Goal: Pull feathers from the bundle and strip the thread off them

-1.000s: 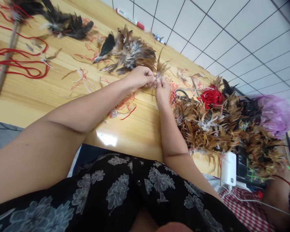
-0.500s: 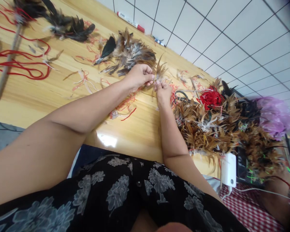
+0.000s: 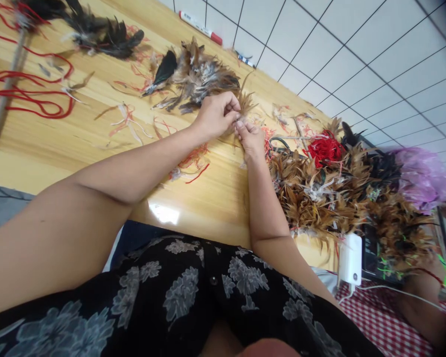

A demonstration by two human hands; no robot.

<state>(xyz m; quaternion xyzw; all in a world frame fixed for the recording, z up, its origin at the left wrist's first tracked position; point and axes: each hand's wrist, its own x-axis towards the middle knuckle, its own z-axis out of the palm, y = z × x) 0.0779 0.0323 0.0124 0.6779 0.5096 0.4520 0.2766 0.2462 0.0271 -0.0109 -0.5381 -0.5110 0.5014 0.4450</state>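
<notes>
My left hand (image 3: pixel 216 115) and my right hand (image 3: pixel 250 137) meet over the wooden table (image 3: pixel 78 144), fingers pinched together on a small tuft of brown feathers (image 3: pixel 246 101). The tuft sticks up just beyond my fingertips. A loose heap of brown, grey and black feathers (image 3: pixel 196 79) lies right behind my left hand. A big pile of tied brown feather bundles (image 3: pixel 319 198) lies to the right of my right forearm. Scraps of red string (image 3: pixel 193 161) lie under my wrists.
Red cord loops (image 3: pixel 29 96) and a wooden stick (image 3: pixel 3 99) lie at far left, black feathers (image 3: pixel 104 37) behind them. A red ball of string (image 3: pixel 325 148), a purple plastic bag (image 3: pixel 423 176), a white charger (image 3: pixel 351 260) and a red-capped marker (image 3: pixel 200 29) are nearby.
My hands have drawn slightly closer together and a little up the table, and the feather tuft now sits lower and partly hidden behind my left fingers.
</notes>
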